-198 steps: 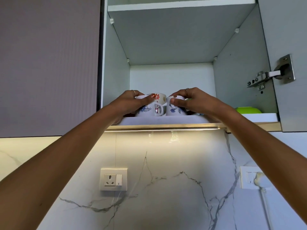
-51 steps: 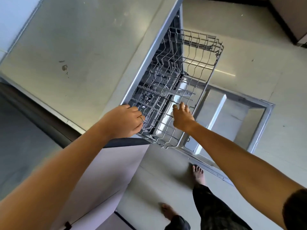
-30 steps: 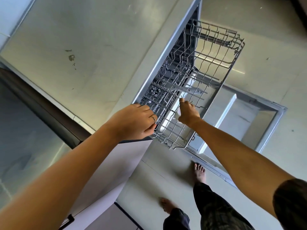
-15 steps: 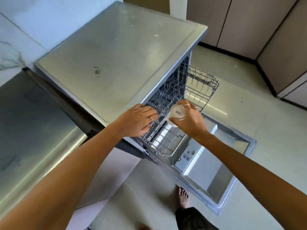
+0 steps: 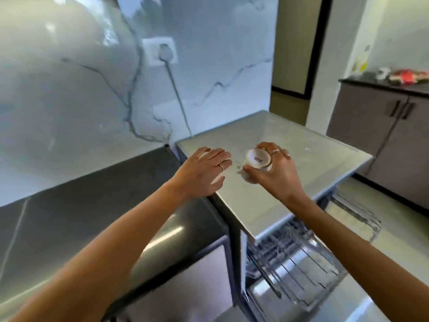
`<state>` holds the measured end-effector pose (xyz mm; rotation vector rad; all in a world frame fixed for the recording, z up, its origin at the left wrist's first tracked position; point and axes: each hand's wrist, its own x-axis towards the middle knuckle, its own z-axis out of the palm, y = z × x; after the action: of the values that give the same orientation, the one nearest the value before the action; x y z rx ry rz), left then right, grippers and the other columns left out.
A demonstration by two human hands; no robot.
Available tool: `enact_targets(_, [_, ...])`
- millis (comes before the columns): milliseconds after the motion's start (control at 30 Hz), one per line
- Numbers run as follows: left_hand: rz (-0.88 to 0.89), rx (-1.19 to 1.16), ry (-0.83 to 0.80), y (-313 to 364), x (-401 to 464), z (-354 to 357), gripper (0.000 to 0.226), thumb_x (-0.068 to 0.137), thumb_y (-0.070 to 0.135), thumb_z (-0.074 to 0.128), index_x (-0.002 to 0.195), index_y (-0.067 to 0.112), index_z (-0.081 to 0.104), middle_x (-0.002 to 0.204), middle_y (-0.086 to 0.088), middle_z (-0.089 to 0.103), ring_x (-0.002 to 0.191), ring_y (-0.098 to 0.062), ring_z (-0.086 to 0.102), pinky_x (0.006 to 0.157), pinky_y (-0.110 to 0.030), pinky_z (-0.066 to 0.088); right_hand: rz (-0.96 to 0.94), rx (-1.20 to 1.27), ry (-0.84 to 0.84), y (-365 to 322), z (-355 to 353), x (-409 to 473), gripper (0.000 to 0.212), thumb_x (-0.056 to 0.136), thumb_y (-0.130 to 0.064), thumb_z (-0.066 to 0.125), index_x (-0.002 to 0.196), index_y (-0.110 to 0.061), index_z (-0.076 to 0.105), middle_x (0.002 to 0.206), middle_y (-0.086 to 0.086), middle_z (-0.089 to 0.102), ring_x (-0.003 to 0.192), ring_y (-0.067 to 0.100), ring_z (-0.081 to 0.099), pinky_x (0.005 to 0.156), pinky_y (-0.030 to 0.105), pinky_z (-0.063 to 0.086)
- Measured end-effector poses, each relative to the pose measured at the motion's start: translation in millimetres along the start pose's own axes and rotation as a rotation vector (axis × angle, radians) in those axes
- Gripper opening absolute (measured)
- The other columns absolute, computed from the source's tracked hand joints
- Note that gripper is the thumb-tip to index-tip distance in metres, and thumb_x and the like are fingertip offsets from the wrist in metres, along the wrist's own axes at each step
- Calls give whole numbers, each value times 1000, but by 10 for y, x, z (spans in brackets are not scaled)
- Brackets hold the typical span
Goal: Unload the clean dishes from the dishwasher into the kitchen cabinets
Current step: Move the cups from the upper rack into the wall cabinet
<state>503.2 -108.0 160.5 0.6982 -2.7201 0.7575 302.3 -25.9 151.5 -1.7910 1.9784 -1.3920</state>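
One round white cup (image 5: 257,161) (base up) gripped by right hand (image 5: 276,175) — left hand (image 5: 204,173) spread, empty.

Bright daylight, perhaps motion-blurred; glare on the marble wall (image 5: 69,77).

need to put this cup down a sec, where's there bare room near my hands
The dishwasher top is bare from the right hand, which holds the white cup, out to its far and right edges. The dark counter left of the open left hand is bare too. The pulled-out rack below is all wire tines.
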Motion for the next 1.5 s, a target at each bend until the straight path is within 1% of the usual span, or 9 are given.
enact_targets(233, [-257, 225, 158, -1461, -811, -724, 43, 78, 38, 54, 115, 19, 65, 130, 1, 59, 121, -20, 55, 101, -37, 34, -331, 115, -78, -1534, 709, 595, 35, 69, -29, 77, 100, -25, 62, 103, -4, 67, 95, 22, 62, 89, 39, 50])
enact_targets(333, [-361, 348, 278, -1970, -1064, -1126, 46, 80, 38, 53, 121, 19, 63, 137, 0, 55, 125, -20, 52, 103, -38, 33, -446, 196, -74, -2107, 896, 803, 40, 70, -29, 78, 106, -31, 61, 104, -12, 62, 96, 10, 58, 83, 16, 45])
enact_targets(467, [-471, 489, 462, -2471, -1310, -1672, 53, 82, 39, 54, 131, 20, 56, 144, 0, 46, 133, -19, 43, 109, -39, 29, -617, 331, -54, -2781, 941, 960, 45, 74, -17, 78, 113, -28, 57, 110, -12, 59, 101, -1, 52, 83, 0, 36])
enact_targets(600, [-564, 604, 591, -2972, -1492, -2195, 59, 84, 40, 51, 139, 18, 47, 151, -3, 37, 140, -22, 34, 113, -42, 24, -747, 439, -8, -3482, 911, 1272, 48, 77, -20, 77, 122, -18, 58, 117, -4, 62, 105, 8, 59, 89, 19, 47])
enact_targets(733, [-776, 617, 547, -3421, -1662, -2498, 76, 82, 47, 47, 150, 21, 25, 158, -3, 19, 146, -21, 18, 116, -45, 10, -857, 373, 45, -4201, 750, 1566, 50, 77, -24, 76, 123, -19, 56, 114, -4, 61, 98, 5, 56, 83, 5, 42])
enact_targets(833, [-860, 550, 460, -3701, -1730, -2577, 81, 84, 53, 45, 152, 20, 14, 160, -3, 10, 147, -23, 9, 116, -46, 5, -942, 282, 101, -4658, 675, 1804, 50, 78, -24, 75, 124, -18, 55, 119, 0, 60, 106, 13, 55, 88, 22, 44])
enact_targets(1033, [-899, 669, 386, -3946, -1729, -2345, 94, 73, 64, 49, 148, 12, 26, 155, -13, 26, 143, -33, 22, 113, -52, 2, -974, 213, 157, -5387, 669, 2303, 45, 80, -25, 71, 122, -20, 56, 114, 4, 62, 104, 18, 56, 76, 18, 36])
enact_targets(1267, [-848, 733, 552, -4114, -1667, -2194, 96, 63, 62, 56, 140, 11, 32, 148, -16, 38, 138, -36, 28, 111, -56, 8, -815, 462, 3, -5875, 821, 2836, 45, 79, -26, 75, 119, -15, 59, 107, 4, 60, 98, 19, 60, 81, 25, 50])
enact_targets(1500, [-783, 761, 621, -4243, -1685, -2135, 96, 60, 59, 60, 140, 12, 32, 148, -15, 39, 136, -35, 25, 111, -53, 2, -756, 353, -103, -6016, 1082, 3207, 42, 78, -32, 74, 111, -7, 67, 96, 9, 69, 85, 17, 65, 75, 25, 49])
